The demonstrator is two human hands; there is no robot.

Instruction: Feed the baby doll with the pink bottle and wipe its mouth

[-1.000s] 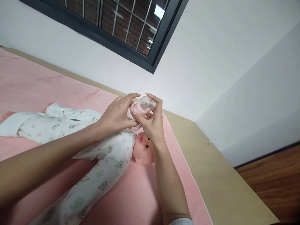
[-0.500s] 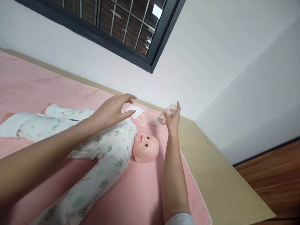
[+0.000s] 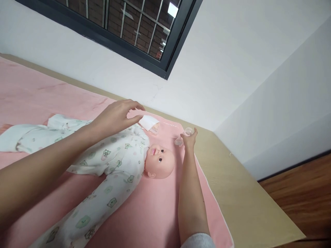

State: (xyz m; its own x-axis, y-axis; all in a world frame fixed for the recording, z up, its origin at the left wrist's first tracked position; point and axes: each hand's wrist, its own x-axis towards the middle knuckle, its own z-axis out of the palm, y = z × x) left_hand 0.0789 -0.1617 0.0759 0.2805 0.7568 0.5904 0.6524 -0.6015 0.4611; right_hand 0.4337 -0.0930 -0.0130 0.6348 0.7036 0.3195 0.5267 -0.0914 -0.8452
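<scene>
A baby doll [image 3: 160, 164] in a white, bear-printed outfit [image 3: 121, 148] lies on its back on a pink mat. Held up over the doll's body, my left hand [image 3: 120, 115] is open, its thumb and fingers apart with nothing between them. By its fingertips is a white piece with a peach-coloured edge [image 3: 150, 123]; I cannot make out whether it is part of the outfit. My right hand [image 3: 189, 140] grips a clear plastic bottle [image 3: 188, 131] beyond the doll's head, close to the mat's corner. The fingers partly hide the bottle, which looks tilted.
The pink mat [image 3: 144, 210] covers much of a tan board [image 3: 232, 189], whose bare edge shows on the right. White walls [image 3: 219, 62] meet behind it. A dark-framed window [image 3: 165, 65] with bars is above, and wood-grain panelling [image 3: 297, 193] stands at lower right.
My right hand has lowered slightly towards the mat, and the bottle has turned in its grip. My left hand has shifted a little to the left, still open.
</scene>
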